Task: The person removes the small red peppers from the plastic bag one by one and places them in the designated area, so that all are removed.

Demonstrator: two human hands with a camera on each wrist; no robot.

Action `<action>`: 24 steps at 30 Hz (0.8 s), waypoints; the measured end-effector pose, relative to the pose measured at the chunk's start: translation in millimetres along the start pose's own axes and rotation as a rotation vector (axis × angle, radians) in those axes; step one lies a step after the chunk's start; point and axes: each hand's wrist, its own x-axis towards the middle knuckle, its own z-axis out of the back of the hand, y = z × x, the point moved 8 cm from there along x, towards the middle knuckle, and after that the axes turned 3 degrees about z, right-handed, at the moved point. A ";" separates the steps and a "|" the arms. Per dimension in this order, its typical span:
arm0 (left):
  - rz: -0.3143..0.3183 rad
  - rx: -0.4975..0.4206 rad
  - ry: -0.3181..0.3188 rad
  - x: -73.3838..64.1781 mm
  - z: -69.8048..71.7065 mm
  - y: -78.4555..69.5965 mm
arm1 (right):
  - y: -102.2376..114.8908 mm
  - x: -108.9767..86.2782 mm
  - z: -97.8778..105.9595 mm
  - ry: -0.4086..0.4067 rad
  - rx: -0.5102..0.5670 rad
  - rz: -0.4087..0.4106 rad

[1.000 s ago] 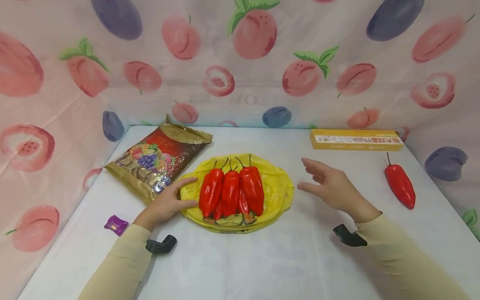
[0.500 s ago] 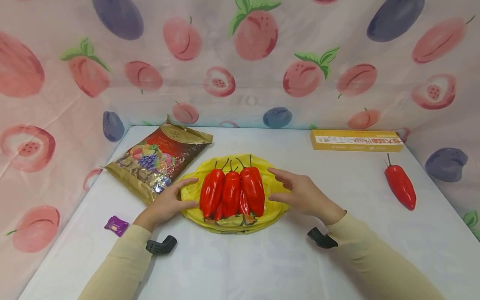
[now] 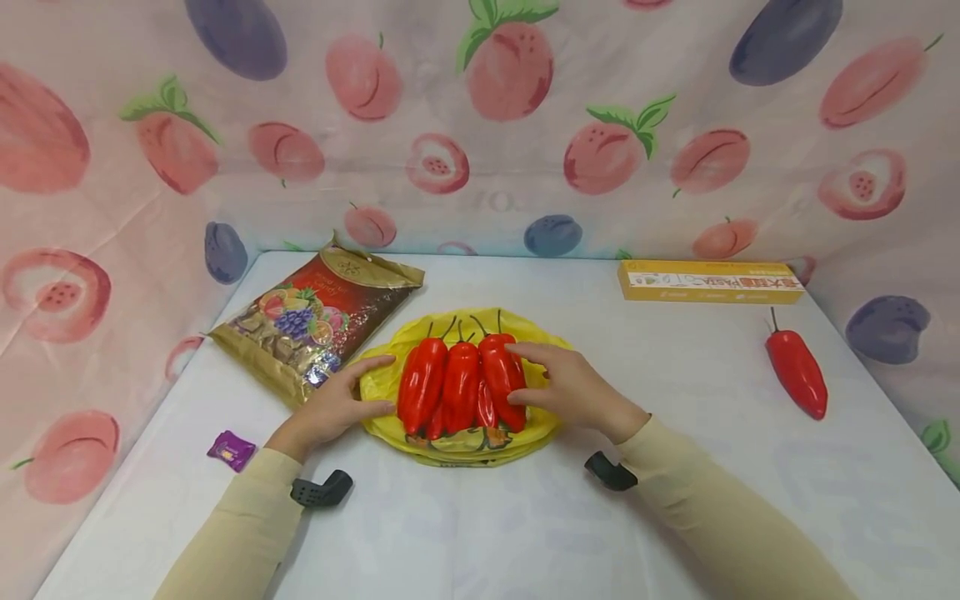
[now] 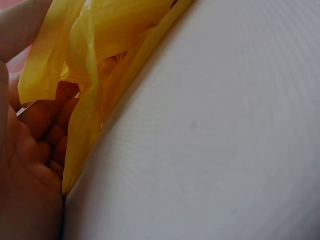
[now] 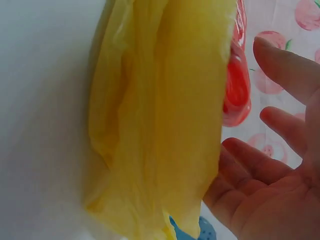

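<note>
Several glossy red peppers [image 3: 462,379] with thin dark stems lie side by side on a crumpled yellow plastic bag [image 3: 542,425] at the middle of the table. At the bag's left edge is my left hand [image 3: 327,414], thumb and index finger spread apart. The left wrist view shows that hand's fingers [image 4: 42,117] partly hidden behind yellow folds. My right hand [image 3: 573,390] reaches over the right side of the bag, its fingertips right at the rightmost pepper. In the right wrist view, its fingers are spread and loosely bent beside a red pepper [image 5: 236,90].
A red-and-gold candy bag [image 3: 318,312] lies at the back left. A purple wrapped candy [image 3: 232,450] sits left of my left forearm. The yellow pasta box [image 3: 711,282] is at the back right, near a lone red pepper [image 3: 797,373]. Fruit-print cloth walls surround the white table [image 3: 480,533].
My right hand has moved left, from beside the yellow bag to over its right side, up to the rightmost pepper. The left hand and the peppers have stayed in place.
</note>
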 end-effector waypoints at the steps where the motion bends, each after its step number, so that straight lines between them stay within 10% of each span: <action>1: -0.001 0.000 0.000 0.0 0.0 0.0 | 0.8 1.2 -1.4 0.001 -0.006 0.009; 24: -0.005 -0.007 -0.002 -0.5 -0.4 -2.1 | 5.1 11.7 -14.5 0.047 -0.076 -0.064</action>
